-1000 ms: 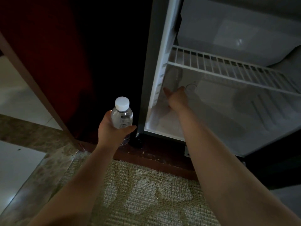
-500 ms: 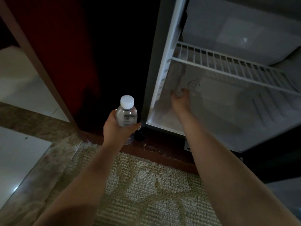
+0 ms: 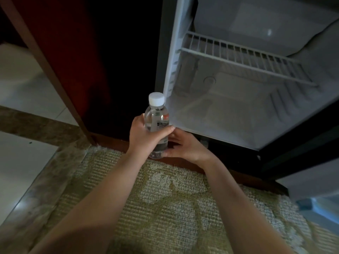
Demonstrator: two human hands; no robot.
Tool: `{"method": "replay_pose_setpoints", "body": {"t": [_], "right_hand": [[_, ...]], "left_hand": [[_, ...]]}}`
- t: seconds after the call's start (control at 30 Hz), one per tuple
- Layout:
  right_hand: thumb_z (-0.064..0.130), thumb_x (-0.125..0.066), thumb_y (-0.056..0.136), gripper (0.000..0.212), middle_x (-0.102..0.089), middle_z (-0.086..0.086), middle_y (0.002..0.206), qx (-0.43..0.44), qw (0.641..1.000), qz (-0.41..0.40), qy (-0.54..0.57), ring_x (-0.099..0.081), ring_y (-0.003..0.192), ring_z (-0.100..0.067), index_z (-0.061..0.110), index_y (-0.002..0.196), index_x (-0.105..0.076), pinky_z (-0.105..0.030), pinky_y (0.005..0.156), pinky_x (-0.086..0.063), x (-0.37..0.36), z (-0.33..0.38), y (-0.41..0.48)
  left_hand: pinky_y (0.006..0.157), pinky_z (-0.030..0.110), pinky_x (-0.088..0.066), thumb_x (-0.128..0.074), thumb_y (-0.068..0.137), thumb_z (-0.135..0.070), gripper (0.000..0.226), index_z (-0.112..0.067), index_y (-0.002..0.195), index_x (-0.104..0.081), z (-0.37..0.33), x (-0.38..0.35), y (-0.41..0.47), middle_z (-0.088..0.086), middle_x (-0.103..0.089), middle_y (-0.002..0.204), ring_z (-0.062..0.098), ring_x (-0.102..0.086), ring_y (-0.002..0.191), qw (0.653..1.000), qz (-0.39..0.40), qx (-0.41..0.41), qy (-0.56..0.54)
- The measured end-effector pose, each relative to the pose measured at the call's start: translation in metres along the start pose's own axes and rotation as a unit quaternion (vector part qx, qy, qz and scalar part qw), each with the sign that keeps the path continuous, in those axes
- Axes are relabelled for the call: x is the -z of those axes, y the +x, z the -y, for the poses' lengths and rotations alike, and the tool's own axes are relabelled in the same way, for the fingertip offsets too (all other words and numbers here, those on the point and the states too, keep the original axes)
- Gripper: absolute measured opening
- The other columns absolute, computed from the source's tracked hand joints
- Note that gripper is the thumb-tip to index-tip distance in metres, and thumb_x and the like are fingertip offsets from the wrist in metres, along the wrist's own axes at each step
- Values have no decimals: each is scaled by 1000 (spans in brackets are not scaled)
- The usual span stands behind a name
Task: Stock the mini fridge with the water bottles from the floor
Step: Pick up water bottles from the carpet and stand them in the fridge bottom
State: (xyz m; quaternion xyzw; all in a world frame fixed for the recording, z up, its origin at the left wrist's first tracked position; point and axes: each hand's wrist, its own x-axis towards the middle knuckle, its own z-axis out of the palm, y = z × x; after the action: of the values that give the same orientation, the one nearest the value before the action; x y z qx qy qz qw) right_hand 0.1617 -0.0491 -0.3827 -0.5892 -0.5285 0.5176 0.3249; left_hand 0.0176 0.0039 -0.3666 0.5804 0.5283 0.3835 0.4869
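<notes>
A mini fridge (image 3: 238,114) stands open at two o'clock in the frame, its white interior dim, with a wire shelf (image 3: 244,59) running across the upper part of the cavity and the floor of the lower compartment bare. A dark red wooden cabinet (image 3: 69,57) fills the eleven o'clock side, just beside the fridge's left wall. A patterned beige carpet (image 3: 165,202) spreads across six o'clock, bordered at eight o'clock by a marble strip and pale floor tiles (image 3: 23,162). Two bare forearms reach up from the bottom edge toward the centre. The left hand (image 3: 145,138) is wrapped around the body of a clear water bottle (image 3: 156,120) with a white cap, held upright in front of the fridge's lower left corner, outside the cavity. The right hand (image 3: 185,147), at the bottle's four o'clock, has its fingers loosely curled, fingertips touching the bottle's lower part.
</notes>
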Motion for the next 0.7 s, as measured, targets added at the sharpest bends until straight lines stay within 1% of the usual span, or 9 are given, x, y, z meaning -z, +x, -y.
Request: {"method": "replay_pose_setpoints", "body": {"t": [0.07, 0.1, 0.17, 0.23, 0.33, 0.4, 0.47, 0.6, 0.7], "right_hand": [[10, -84, 67, 63, -60, 21, 114, 7, 999, -35, -7, -53, 107, 9, 35, 117, -53, -9, 86, -41, 3, 0, -1], [9, -84, 66, 62, -61, 19, 113, 15, 998, -55, 0, -55, 107, 7, 33, 114, -54, -9, 86, -44, 5, 0, -1], [9, -86, 63, 61, -65, 5, 115, 38, 995, -91, 19, -60, 111, -7, 19, 116, -57, -23, 94, -49, 8, -6, 0], [11, -87, 62, 66, -66, -2, 117, 57, 990, -124, 35, -61, 113, -16, 12, 120, -56, -38, 96, -51, 9, -10, -2], [4, -84, 65, 64, -67, 1, 115, 46, 985, -163, 41, -63, 108, -11, 13, 121, -56, -28, 91, -53, 17, -13, -2], [3, -84, 66, 60, -69, 2, 111, 40, 981, -183, 45, -65, 104, -10, 14, 119, -57, -25, 86, -54, 24, -12, 1], [3, -81, 70, 56, -70, 0, 109, 36, 975, -206, 74, -66, 101, -13, 12, 120, -58, -28, 83, -56, 32, -10, 7], [7, -80, 73, 52, -65, 10, 100, 18, 951, -292, 105, -63, 90, -4, 17, 117, -53, -13, 72, -52, 48, 0, 28], [10, -83, 69, 62, -61, 5, 101, -2, 933, -344, 106, -62, 91, -9, 20, 114, -42, -24, 79, -52, 60, 0, 53]], "left_hand": [[90, 40, -52, -81, 46, -56, 62, -30, 98, -58, -8, -6, -4, 1, -61, 113, 15, -61, 104, 1000, 7, -12, 22], [93, 38, -51, -82, 48, -53, 63, -31, 100, -55, -12, -10, -5, 1, -58, 119, 15, -59, 108, 999, 14, -19, 24], [96, 36, -49, -86, 54, -43, 59, -37, 100, -51, -20, -18, -8, 1, -54, 124, 15, -57, 112, 999, 28, -28, 21], [95, 38, -49, -86, 54, -44, 53, -43, 94, -51, -25, -27, -8, -1, -55, 121, 15, -57, 111, 997, 50, -45, 35], [89, 36, -53, -82, 51, -52, 57, -31, 100, -61, -31, -37, -4, -2, -62, 108, 12, -62, 101, 993, 98, -37, 52], [81, 22, -53, -84, 59, -43, 56, -22, 105, -59, -34, -41, 1, -6, -63, 102, 5, -63, 94, 991, 125, -18, 32], [74, 9, -45, -83, 66, -34, 56, -22, 111, -52, -35, -41, 3, -14, -58, 101, -3, -56, 91, 991, 133, -11, 26], [84, 17, -37, -71, 78, -43, 55, -18, 122, -52, -30, -32, 12, -10, -56, 111, 3, -53, 101, 994, 83, -22, 62], [79, 18, -36, -64, 86, -34, 43, -11, 120, -53, -25, -21, 27, -2, -58, 111, 11, -55, 105, 993, -4, -36, 114]]}}
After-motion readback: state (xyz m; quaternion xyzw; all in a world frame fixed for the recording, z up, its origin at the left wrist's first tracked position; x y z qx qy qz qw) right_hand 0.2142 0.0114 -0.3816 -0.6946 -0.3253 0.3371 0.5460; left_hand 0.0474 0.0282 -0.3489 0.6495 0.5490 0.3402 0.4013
